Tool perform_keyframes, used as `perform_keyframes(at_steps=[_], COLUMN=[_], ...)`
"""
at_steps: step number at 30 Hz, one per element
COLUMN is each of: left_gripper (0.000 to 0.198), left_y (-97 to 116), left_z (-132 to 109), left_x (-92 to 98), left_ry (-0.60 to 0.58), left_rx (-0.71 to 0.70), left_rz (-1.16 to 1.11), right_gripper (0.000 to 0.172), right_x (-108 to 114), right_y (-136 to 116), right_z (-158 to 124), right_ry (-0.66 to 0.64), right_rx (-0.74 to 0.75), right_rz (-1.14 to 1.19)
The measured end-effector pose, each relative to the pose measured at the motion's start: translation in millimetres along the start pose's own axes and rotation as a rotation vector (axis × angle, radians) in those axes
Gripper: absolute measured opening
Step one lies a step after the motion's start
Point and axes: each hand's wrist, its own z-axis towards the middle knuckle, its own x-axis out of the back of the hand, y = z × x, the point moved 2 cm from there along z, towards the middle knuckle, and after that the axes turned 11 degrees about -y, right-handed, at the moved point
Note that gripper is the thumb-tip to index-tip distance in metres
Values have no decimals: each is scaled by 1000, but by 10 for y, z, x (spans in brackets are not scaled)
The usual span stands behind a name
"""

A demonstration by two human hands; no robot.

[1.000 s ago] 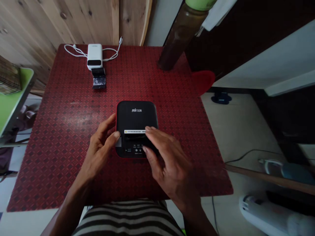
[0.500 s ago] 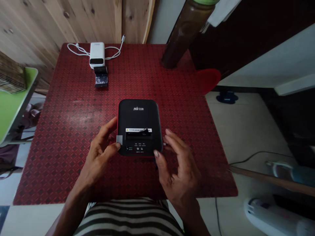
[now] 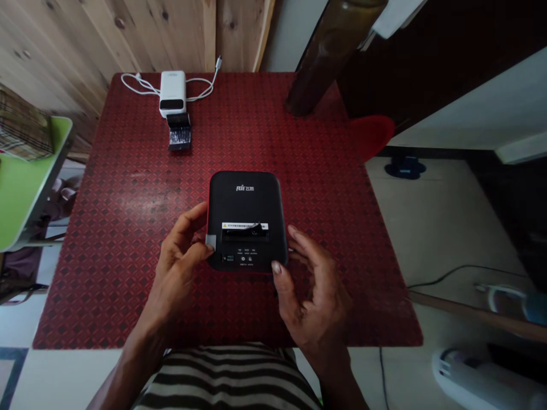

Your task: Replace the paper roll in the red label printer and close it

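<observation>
A black thermal printer [image 3: 247,202] with white lettering lies flat on the red patterned table [image 3: 141,239]. Across its front half run a paper slot with a thin dark strip sticking up, a white warning label, and small buttons and lights. My left hand [image 3: 182,259] grips the printer's left side, thumb on a grey patch at the front left corner and fingers along the edge. At the other side, my right hand [image 3: 314,290] curls round the front right corner, with its thumb on the edge and fingers by the side. The undersides of the fingers are partly hidden.
At the back left lies a white box with a dark display [image 3: 172,94], a white cable [image 3: 205,90] looped behind it and a crumpled black strip [image 3: 179,134] in front. A tall brown bottle [image 3: 318,68] stands at the back right. A green table [image 3: 25,188] is at left.
The whole view has shifted a little, so things sit slightly further right. Both hands stay at the printer's sides, and the printer has not visibly moved on the table.
</observation>
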Motion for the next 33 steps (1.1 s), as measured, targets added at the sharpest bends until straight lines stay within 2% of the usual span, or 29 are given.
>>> perform_keyframes(at_steps=[7, 15, 18, 21, 24, 29, 33], left_gripper=[59, 59, 61, 60, 56, 56, 57], left_y=[45, -26, -52, -73, -93, -131, -147], left_z=[7, 19, 16, 3, -8, -9, 4], left_x=[-27, -1, 17, 57, 90, 70, 52], left_ry=[16, 10, -2, -17, -44, -79, -69], left_rx=[7, -1, -9, -24, -58, -129, -159], left_rz=[-11, -6, 3, 52, 95, 108, 158], right_gripper=[58, 55, 47, 31, 29, 29, 39], right_x=[0, 41, 155, 234, 152, -181, -277], right_y=[27, 17, -7, -57, -114, -259, -439], right_z=[-2, 19, 158, 442, 808, 1289, 1431], right_ry=[4, -21, -30, -69, -220, -663, -759], right_rx=[-6, 10, 62, 226, 344, 222, 194], right_rz=[19, 6, -43, -114, -215, -480, -597])
